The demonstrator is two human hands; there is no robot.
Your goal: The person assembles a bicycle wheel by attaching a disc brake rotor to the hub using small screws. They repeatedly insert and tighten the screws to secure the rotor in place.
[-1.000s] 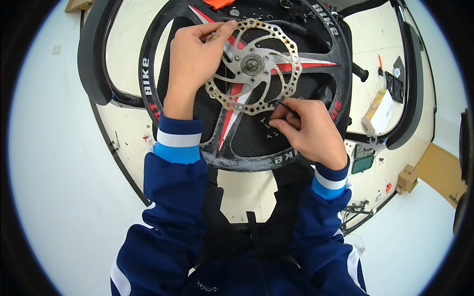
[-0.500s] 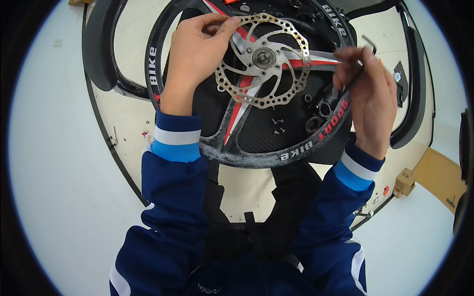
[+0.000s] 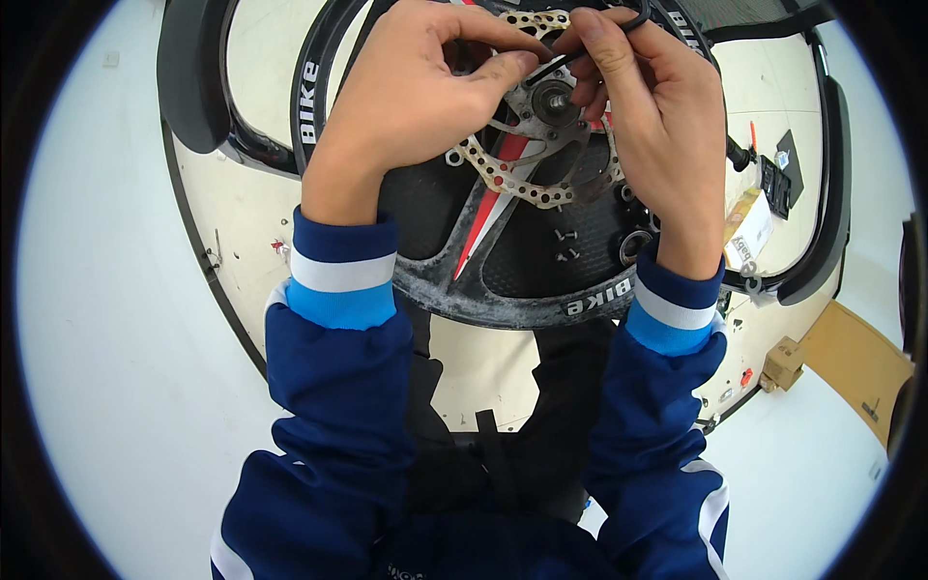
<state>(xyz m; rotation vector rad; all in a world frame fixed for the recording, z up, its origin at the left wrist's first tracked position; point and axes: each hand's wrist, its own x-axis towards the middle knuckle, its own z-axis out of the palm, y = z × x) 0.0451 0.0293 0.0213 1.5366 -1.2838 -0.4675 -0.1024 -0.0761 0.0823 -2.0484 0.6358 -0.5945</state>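
A silver brake disc (image 3: 541, 196) with rows of holes lies over the hub of a black spoked bicycle wheel (image 3: 449, 298). My right hand (image 3: 662, 121) grips a black hex key (image 3: 553, 68), its thumb and fingers pinched on the bar. The key's tip reaches over the disc beside the hub axle (image 3: 554, 101). Just left of it, my left hand (image 3: 416, 92) has thumb and forefinger brought together in a pinch close to the tip. Whatever lies between those fingers is hidden. Both hands cover the disc's upper part.
Several small bolts (image 3: 566, 244) rest on the black textured surface under the wheel, near a dark ring-shaped part (image 3: 635, 246). Curved black armrests (image 3: 198, 77) flank the wheel. A white and yellow package (image 3: 749, 230) and a cardboard box (image 3: 781, 362) are on the floor at right.
My right hand has swung left with the hex key, from the wheel's right side to the hub. My left hand has left the disc's upper edge and moved right, towards the hub.
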